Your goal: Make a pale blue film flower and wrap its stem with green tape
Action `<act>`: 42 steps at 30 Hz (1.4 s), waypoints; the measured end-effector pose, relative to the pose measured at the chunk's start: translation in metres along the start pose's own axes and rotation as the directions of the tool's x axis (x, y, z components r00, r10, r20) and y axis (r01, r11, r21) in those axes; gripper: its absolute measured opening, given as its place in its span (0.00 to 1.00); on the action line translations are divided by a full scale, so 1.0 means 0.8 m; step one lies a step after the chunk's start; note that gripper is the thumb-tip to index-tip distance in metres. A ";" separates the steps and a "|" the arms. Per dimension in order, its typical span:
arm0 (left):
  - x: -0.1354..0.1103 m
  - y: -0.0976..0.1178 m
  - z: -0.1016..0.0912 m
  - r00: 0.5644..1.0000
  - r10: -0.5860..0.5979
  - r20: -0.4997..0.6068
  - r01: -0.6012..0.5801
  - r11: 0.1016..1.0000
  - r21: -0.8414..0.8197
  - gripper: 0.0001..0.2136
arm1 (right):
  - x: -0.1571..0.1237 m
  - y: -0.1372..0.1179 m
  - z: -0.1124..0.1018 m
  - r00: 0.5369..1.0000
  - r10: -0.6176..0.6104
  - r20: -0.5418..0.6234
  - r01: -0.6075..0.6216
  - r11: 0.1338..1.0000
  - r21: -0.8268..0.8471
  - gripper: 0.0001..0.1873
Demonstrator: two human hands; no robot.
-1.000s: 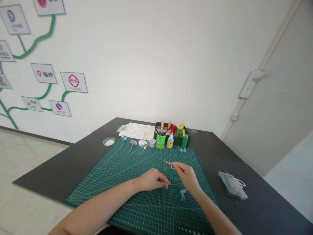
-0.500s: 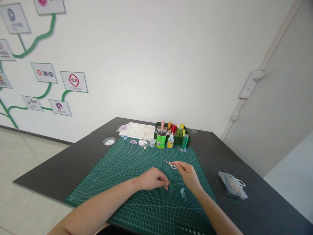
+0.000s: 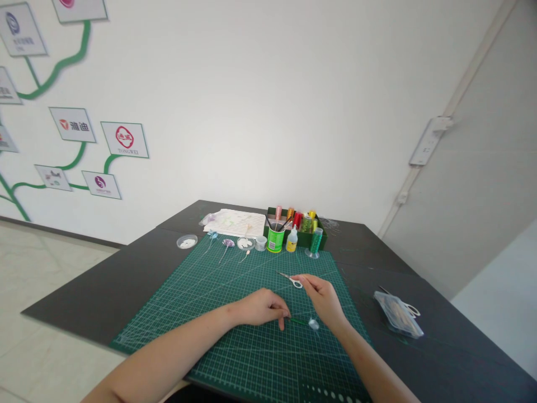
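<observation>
My left hand (image 3: 265,307) is closed, its thumb and fingers pinching the end of a thin green stem (image 3: 298,321). At the stem's right end is a small pale-blue petal flower (image 3: 313,324), just above the green cutting mat (image 3: 235,347). My right hand (image 3: 322,296) is closed on one handle of small scissors with white handles (image 3: 297,283). Their blades point to the upper left, away from the stem. Whether the scissors touch the mat I cannot tell.
Behind the hands stand a green can of tools (image 3: 274,242), a glue bottle (image 3: 292,240), a green thread spool (image 3: 316,240) and a box of spools (image 3: 308,238). Finished-looking flowers (image 3: 228,243) lie left. A clear plastic case (image 3: 398,316) with other scissors (image 3: 410,309) is right.
The flower on the stem has turned, and its petal now looks rounder and hangs down less. My left fingers have shifted on the stem. The right hand keeps the scissors nearly still.
</observation>
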State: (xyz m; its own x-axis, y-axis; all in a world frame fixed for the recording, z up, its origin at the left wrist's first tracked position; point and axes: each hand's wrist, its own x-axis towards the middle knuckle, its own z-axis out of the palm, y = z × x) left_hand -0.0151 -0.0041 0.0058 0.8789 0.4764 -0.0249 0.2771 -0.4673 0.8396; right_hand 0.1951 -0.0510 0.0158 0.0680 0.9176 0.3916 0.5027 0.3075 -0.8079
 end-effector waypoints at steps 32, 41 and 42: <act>-0.004 0.008 -0.007 0.988 0.090 -0.123 -0.090 0.996 0.007 0.09 | 0.011 0.031 0.007 0.892 0.394 0.222 -0.446 0.850 0.282 0.28; 0.001 0.010 -0.004 0.915 0.132 -0.380 -0.120 0.991 0.055 0.05 | 0.013 0.045 0.010 0.875 0.397 0.276 -0.465 0.847 0.256 0.29; 0.001 0.010 -0.004 0.893 0.129 -0.432 -0.120 0.992 0.047 0.05 | 0.012 0.045 0.010 0.874 0.394 0.285 -0.465 0.847 0.256 0.30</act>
State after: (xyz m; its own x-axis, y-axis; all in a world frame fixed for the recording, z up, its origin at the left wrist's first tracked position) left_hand -0.0132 -0.0049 0.0141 0.6526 0.6867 0.3204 0.1873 -0.5559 0.8099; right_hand 0.2072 -0.0293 -0.0131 0.0119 0.9948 -0.1013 0.1733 -0.1018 -0.9796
